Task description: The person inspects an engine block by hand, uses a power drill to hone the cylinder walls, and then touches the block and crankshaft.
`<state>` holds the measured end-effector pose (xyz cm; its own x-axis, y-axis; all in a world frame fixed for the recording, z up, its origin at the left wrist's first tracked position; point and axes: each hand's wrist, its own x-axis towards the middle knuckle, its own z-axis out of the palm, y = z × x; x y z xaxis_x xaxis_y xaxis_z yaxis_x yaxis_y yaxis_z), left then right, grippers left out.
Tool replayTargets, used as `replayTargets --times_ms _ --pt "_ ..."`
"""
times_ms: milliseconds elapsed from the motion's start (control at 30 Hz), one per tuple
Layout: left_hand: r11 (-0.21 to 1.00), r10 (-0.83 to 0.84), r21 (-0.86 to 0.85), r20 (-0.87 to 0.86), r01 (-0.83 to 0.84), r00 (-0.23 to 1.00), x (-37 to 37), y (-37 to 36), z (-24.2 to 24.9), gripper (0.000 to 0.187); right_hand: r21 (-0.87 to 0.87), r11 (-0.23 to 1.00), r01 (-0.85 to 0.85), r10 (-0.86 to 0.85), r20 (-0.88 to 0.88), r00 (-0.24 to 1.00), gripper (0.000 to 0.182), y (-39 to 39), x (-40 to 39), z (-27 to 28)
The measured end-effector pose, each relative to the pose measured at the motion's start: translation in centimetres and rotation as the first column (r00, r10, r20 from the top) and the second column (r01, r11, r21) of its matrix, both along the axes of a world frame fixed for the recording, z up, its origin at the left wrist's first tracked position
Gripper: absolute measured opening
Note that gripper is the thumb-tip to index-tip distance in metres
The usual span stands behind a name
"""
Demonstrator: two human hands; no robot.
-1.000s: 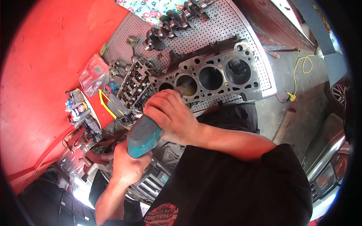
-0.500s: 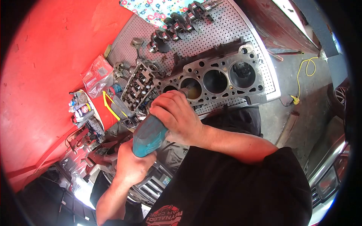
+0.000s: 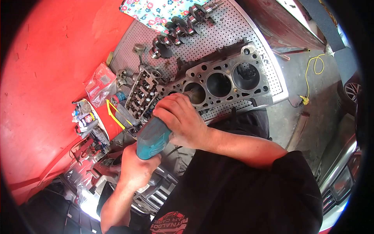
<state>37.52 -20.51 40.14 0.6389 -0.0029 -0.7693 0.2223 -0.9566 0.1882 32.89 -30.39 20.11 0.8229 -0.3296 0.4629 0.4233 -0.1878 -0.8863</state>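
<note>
Both hands are on a teal and dark power drill. My left hand is wrapped round its rear handle. My right hand grips the front of the drill, covering most of its nose. A short metal piece shows past my right fingers and enters a cylinder bore of the engine block; what turns inside the bore is blurred. The block lies with its flat bored face towards me. My right hand partly hides another bore beside it. A cylinder head with its valve gear lies left of the block.
A crankshaft and a piston with its rod lie on the perforated metal table. A floral cloth covers its far edge. Bottles stand at left. A yellow cord lies on the floor.
The view has shifted slightly, so the block and table appear a little further left. Both hands keep their hold on the drill, with its tip still in the same bore.
</note>
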Motion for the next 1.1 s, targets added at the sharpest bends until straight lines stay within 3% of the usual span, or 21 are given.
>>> replayTargets --times_ms 500,1100 --pt "1.000 0.012 -0.020 -0.034 -0.012 0.999 0.4 0.1 0.4 0.020 0.029 0.999 0.022 -0.022 0.005 1.000 0.084 0.1 0.1 0.5" --pt "0.998 0.044 -0.046 -0.023 -0.045 0.999 0.5 0.7 0.6 0.016 -0.008 1.000 0.016 -0.016 -0.021 1.000 0.087 0.0 0.2 1.1"
